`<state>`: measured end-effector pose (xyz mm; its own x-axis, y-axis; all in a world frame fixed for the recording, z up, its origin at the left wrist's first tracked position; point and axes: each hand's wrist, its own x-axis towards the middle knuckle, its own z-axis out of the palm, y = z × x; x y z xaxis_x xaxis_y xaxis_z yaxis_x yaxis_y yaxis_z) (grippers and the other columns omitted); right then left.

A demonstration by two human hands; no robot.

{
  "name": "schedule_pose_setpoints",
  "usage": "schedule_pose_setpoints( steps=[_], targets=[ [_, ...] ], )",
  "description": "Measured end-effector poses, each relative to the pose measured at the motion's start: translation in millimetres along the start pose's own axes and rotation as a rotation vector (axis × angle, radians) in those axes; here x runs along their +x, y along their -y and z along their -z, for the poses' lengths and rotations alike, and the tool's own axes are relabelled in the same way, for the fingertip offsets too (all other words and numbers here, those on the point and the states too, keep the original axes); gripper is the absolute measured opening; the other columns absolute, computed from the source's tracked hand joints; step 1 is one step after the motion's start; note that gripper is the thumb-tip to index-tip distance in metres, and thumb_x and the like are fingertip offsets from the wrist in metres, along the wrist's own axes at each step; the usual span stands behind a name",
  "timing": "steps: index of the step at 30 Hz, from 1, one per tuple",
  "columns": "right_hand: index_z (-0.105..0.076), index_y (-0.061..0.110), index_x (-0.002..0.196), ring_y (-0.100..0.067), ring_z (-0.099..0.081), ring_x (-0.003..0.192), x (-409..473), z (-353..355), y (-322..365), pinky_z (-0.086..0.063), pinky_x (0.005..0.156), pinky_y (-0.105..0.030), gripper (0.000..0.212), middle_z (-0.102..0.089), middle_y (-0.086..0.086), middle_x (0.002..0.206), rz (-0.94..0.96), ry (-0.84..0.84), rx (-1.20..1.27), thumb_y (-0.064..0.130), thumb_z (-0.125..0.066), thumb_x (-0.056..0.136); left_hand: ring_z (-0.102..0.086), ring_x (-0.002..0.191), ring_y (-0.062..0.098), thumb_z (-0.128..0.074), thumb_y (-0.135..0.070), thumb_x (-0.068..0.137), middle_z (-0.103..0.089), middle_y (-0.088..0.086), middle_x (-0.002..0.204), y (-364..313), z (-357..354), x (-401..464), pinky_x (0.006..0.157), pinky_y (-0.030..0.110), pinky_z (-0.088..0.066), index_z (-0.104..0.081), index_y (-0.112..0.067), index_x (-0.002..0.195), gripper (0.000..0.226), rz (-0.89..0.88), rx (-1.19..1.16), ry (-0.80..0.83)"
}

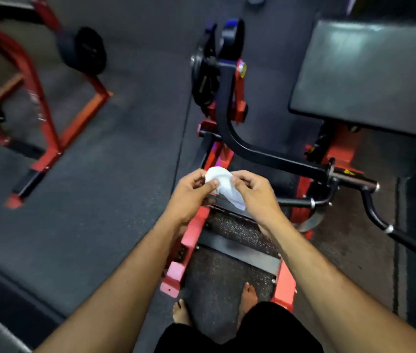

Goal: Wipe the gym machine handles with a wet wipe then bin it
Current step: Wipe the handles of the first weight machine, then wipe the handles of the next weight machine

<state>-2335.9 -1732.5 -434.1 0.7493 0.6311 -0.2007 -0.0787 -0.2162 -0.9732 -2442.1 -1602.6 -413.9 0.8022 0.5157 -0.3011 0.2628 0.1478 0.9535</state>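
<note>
A white wet wipe [223, 186] is held crumpled between both my hands at the middle of the view. My left hand [192, 193] pinches its left edge with thumb and fingers. My right hand [252, 191] pinches its right side, and a corner of the wipe hangs down below that hand. To the right, the black handle bar [385, 226] of the red and black gym machine juts out low, with chrome rings on it. A black curved lever arm [229, 115] rises behind my hands. Both hands are apart from the handle.
A black padded seat [370, 72] sits at the upper right. Weight plates [205, 72] hang on the machine behind the arm. Another red frame [48, 108] with a plate stands at the left. My bare feet [249, 295] stand on the speckled footplate between red rails. No bin is in view.
</note>
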Motion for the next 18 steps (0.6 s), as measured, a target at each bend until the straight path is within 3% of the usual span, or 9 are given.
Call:
schedule_pose_setpoints(
  steps=[5,8,11,15,18],
  targets=[
    [-0.074,0.014,0.099,0.001,-0.064,0.077,-8,-41,62,-0.048,0.073,-0.014,0.011,-0.073,0.007,0.088,0.140,0.178,-0.016,0.011,-0.064,0.096,-0.068,0.083,0.015,-0.058,-0.005,0.101,-0.072,0.003,0.090,-44,46,-46,0.073,0.029,-0.060,-0.061,-0.004,0.107,0.006,-0.061,-0.075,-0.104],
    [-0.071,0.014,0.104,-0.007,-0.070,0.078,-14,-74,90,-0.055,0.071,-0.019,0.014,-0.076,0.001,0.091,0.201,0.357,-0.009,0.010,-0.072,0.091,-0.072,0.087,0.016,-0.058,-0.006,0.102,-0.072,0.007,0.095,-55,79,-74,0.075,0.032,-0.061,-0.060,0.005,0.112,0.015,-0.081,-0.084,-0.164],
    [-0.070,0.013,0.097,-0.008,-0.069,0.074,-18,-120,104,-0.055,0.069,-0.021,0.012,-0.076,-0.003,0.087,0.258,0.473,-0.044,0.006,-0.074,0.089,-0.071,0.094,0.019,-0.064,-0.003,0.097,-0.072,0.009,0.100,-56,122,-104,0.085,0.042,-0.060,-0.066,-0.001,0.110,0.013,-0.093,-0.048,-0.235],
    [-0.069,0.010,0.087,-0.005,-0.064,0.063,-31,-195,119,-0.051,0.059,-0.020,0.009,-0.073,0.001,0.075,0.278,0.533,-0.074,0.002,-0.071,0.090,-0.066,0.088,0.021,-0.066,0.006,0.088,-0.073,0.017,0.099,-50,194,-148,0.075,0.032,-0.050,-0.068,-0.012,0.106,0.026,-0.111,-0.032,-0.382],
    [-0.067,0.004,0.088,-0.015,-0.067,0.065,-48,-257,126,-0.060,0.062,-0.041,0.004,-0.072,-0.005,0.077,0.246,0.597,-0.076,0.001,-0.069,0.090,-0.067,0.083,0.014,-0.061,0.008,0.092,-0.074,0.014,0.097,-42,248,-182,0.069,0.025,-0.051,-0.068,-0.011,0.106,0.026,-0.115,-0.058,-0.503]
  ],
)
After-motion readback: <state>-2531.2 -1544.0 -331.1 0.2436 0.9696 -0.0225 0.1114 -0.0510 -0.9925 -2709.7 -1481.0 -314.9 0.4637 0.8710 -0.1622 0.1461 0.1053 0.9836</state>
